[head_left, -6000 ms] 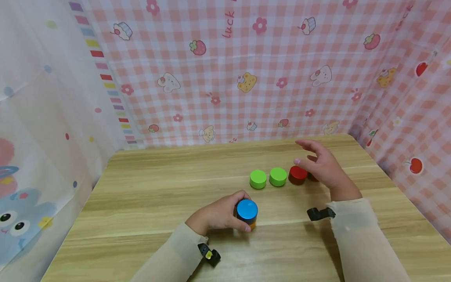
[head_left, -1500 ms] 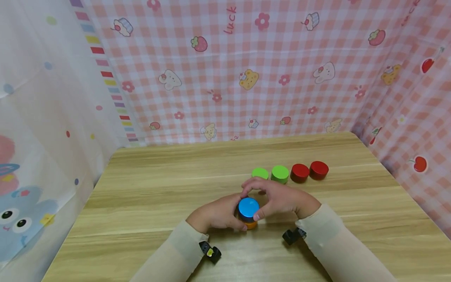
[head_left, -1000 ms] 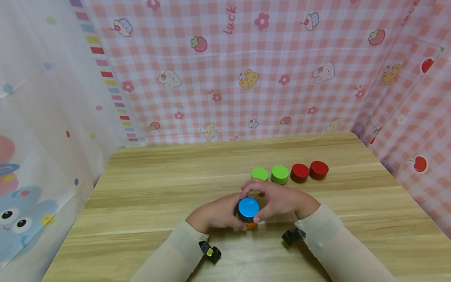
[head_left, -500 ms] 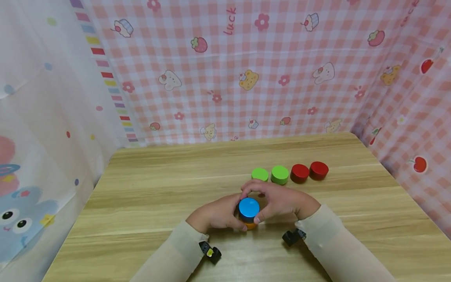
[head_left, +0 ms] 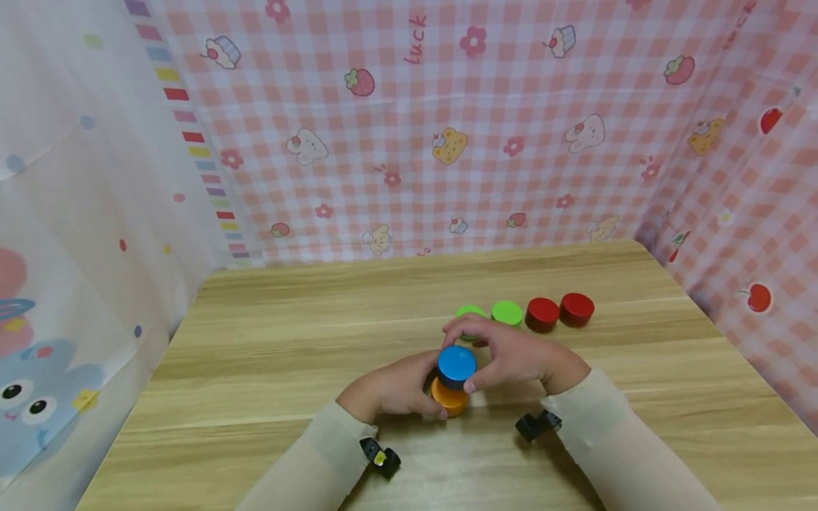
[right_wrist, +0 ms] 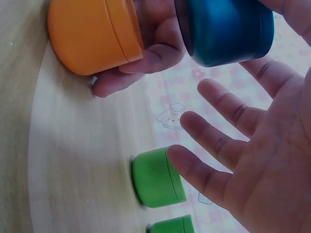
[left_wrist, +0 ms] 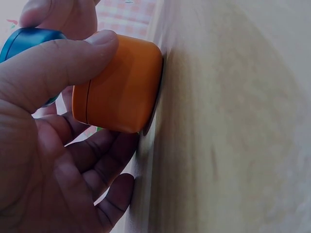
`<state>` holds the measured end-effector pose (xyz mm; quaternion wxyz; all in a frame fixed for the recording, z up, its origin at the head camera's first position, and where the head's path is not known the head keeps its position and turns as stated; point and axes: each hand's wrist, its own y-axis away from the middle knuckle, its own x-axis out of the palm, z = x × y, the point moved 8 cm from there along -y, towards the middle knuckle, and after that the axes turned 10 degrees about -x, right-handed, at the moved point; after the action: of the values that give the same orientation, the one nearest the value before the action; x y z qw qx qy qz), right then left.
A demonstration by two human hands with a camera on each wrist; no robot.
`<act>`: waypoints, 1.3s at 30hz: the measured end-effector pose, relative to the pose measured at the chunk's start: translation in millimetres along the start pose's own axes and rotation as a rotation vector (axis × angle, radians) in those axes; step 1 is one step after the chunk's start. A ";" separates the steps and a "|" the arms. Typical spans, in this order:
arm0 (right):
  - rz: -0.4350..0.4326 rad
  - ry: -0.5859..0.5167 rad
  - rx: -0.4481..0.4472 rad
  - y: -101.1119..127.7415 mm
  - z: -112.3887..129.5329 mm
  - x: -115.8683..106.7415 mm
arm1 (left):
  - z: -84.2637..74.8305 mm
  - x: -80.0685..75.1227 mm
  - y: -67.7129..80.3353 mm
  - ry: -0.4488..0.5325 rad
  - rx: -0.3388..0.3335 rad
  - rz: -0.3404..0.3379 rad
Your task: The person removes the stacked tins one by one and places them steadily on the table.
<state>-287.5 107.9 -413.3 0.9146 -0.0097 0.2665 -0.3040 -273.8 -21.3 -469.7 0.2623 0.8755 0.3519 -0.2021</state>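
Observation:
My left hand point(head_left: 409, 387) grips an orange round block point(head_left: 449, 397) that stands on the wooden table point(head_left: 287, 355); its thumb lies over the orange block point(left_wrist: 119, 82) in the left wrist view. My right hand point(head_left: 505, 358) pinches a blue round block point(head_left: 456, 365) and holds it just above the orange one, shifted a little to the right. In the right wrist view the blue block point(right_wrist: 223, 29) hangs clear of the orange block point(right_wrist: 92, 34), with the lower fingers point(right_wrist: 218, 141) spread out.
Behind my hands stands a row of round blocks: a green one point(head_left: 471, 311) partly hidden by my right hand, a second green one point(head_left: 507, 313) and two red ones point(head_left: 542, 314) point(head_left: 576, 309). Pink checked cloth walls enclose the table at the back and right.
Six seconds ago my right hand was by the red blocks; it then came to the blue block. In the last half second it has lifted the blue block off the orange one.

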 end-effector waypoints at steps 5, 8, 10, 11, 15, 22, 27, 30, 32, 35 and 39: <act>-0.035 0.034 -0.008 1.5 1.0 -6.3 | 1.6 -0.1 -0.9 -0.014 -0.018 -0.002; -0.064 0.058 -0.003 2.8 1.1 -11.3 | 1.2 0.0 -1.1 -0.022 -0.022 -0.001; -0.083 0.070 0.004 3.6 1.1 -14.8 | 0.6 -0.2 -1.2 -0.032 -0.019 -0.004; -0.094 0.072 0.006 4.1 1.2 -16.6 | 0.3 -0.3 -1.3 -0.037 -0.016 -0.007; -0.131 0.068 0.007 6.0 1.4 -22.8 | -0.1 -1.0 -1.2 -0.055 -0.024 -0.018; -0.157 0.057 0.027 8.9 0.5 -28.9 | 2.8 -2.2 -0.3 -0.060 -0.069 -0.032; -0.179 0.082 0.050 10.6 -1.1 -33.3 | 2.2 -2.6 0.1 -0.066 -0.065 -0.025; -0.200 0.110 0.062 12.1 -2.7 -37.7 | 2.5 -2.6 0.0 -0.047 -0.067 -0.017; -0.212 0.122 0.069 13.0 -3.7 -40.4 | 2.5 -2.7 -0.1 -0.034 -0.070 -0.014; -0.223 0.127 0.079 14.3 -5.4 -43.5 | 2.9 -2.6 -0.2 -0.027 -0.072 -0.014; -0.234 0.135 0.079 15.2 -6.3 -46.3 | 3.0 -2.5 -0.5 -0.030 -0.068 -0.016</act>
<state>-313.4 147.2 -399.2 0.8526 0.0157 0.3124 -0.4186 -276.3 -24.0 -470.8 0.2956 0.8601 0.3616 -0.2051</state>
